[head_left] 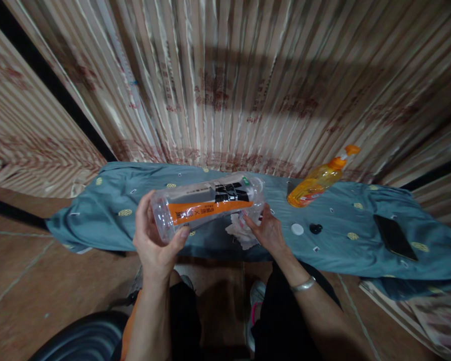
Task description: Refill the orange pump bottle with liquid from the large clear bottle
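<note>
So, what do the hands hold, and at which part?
The left hand grips the clear bottle at its base end. The right hand holds its other end, with a cloth beneath.

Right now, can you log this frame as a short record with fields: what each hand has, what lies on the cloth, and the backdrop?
left hand: left hand grips the base end of a clear plastic bottle held on its side
right hand: right hand at the bottle's other end, over a crumpled white cloth
bottle: transparent, orange and black label
surface: blue-grey cloth with yellow spots
also on it: orange pump bottle, white cap, small black object, dark phone
backdrop: striped curtain
</note>
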Motion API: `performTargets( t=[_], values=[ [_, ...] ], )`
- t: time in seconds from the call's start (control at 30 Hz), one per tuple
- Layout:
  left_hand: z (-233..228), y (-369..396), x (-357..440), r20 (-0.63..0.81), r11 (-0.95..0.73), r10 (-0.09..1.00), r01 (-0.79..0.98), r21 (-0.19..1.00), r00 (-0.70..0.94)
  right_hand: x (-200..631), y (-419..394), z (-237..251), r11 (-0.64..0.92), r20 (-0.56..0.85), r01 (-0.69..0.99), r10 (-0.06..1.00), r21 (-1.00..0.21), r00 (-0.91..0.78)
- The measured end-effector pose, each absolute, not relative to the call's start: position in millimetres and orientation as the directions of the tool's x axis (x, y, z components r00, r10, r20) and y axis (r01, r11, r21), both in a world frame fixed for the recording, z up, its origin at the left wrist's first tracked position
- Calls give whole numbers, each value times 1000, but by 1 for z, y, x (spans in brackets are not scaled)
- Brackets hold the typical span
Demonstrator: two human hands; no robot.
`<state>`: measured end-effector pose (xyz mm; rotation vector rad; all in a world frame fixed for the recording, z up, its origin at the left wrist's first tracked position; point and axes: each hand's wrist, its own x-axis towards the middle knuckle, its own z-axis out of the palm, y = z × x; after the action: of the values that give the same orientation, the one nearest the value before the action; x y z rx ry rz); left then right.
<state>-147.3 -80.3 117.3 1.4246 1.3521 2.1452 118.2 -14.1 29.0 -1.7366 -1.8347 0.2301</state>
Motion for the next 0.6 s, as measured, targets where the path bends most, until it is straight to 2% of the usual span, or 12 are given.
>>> performTargets(
  t=[0.43, 0.6],
  values=[
    [119, -80, -146, 591, -525, 630, 286, 802, -503, 118, -15, 25, 154, 339, 865, 941, -478, 20],
    [119, -79, -146, 611, -556, 618, 274, 785, -496, 119, -16, 32, 157, 304, 812, 952, -562, 26]
  ],
)
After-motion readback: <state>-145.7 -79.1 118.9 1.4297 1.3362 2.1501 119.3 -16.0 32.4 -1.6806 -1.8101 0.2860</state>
